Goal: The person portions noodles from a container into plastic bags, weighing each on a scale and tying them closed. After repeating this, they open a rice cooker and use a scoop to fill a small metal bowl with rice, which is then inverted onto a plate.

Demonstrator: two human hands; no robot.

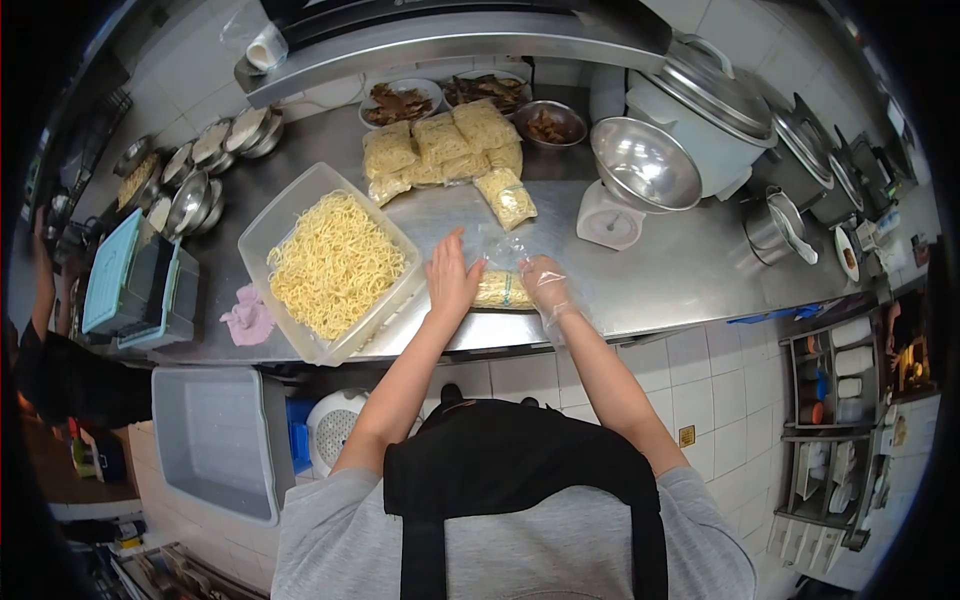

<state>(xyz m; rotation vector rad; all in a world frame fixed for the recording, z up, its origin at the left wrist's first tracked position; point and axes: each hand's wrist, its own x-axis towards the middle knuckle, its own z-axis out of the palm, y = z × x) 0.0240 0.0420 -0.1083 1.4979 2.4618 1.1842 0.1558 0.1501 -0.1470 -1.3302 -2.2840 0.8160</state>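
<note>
A clear plastic bag of yellow noodles (pixel 503 291) lies on the steel counter between my hands. My left hand (pixel 455 275) rests against the bag's left end, its fingers stretched out. Over at the right end, my right hand (pixel 546 288), in a loose clear plastic glove, grips the bag; its fingers are partly hidden by the glove. The bag's clear top spreads out on the far side. Left of my hands stands a translucent tub (pixel 258 222) with a heap of loose noodles (pixel 335 265) in it.
Filled noodle bags (pixel 440 145) are piled at the back, one bag (pixel 505 198) lying in front. A kitchen scale (pixel 610 220) carries a steel bowl (pixel 645 165) to the right. A pink cloth (pixel 248 318) lies by the tub; a grey bin (pixel 215 440) stands below. Another person (pixel 75 370) is at far left.
</note>
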